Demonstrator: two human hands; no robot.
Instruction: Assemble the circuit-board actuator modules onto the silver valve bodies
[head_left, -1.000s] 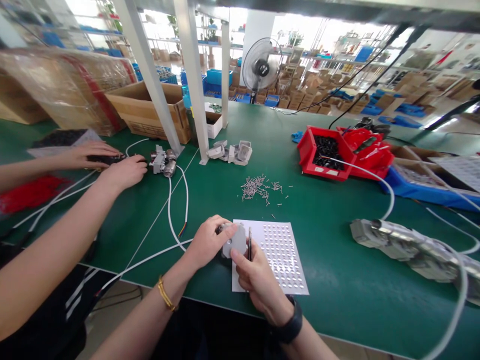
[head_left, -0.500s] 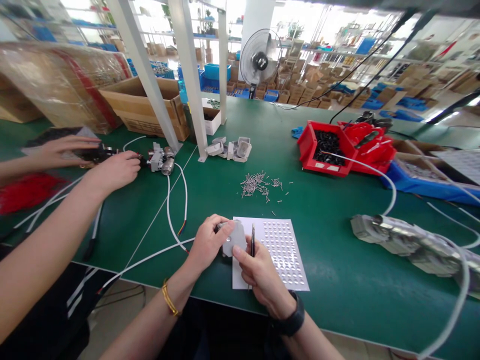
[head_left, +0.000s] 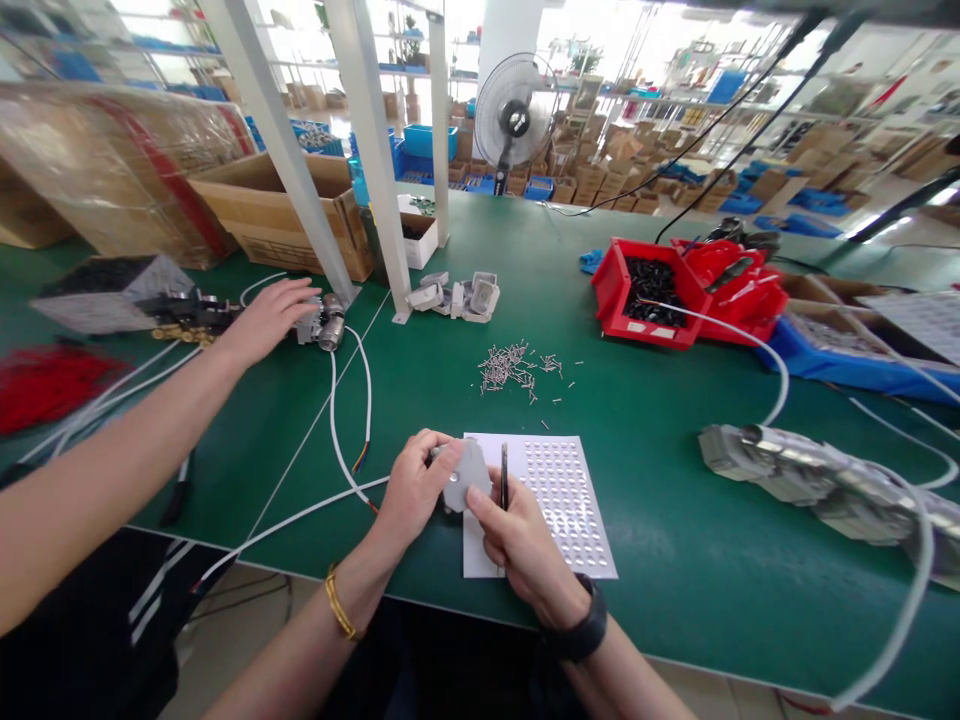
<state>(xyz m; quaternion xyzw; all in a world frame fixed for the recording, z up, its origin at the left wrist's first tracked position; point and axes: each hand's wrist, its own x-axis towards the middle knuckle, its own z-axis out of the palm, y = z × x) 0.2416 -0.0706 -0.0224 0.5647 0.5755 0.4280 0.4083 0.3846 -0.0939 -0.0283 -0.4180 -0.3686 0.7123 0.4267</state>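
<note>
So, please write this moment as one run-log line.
left hand: holds housing; right hand: holds tool, thumb on housing; sheet: below right hand; screws: beyond sheet

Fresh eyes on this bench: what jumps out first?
Probably the bright red bin of black parts, right of centre on the green table. Then the left hand and right hand at a grey housing, front centre, near a dotted white sheet. Just beyond lies a loose pile of small screws.

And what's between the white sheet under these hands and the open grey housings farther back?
In the head view: a loose scatter of small screws on the green tabletop.
</note>
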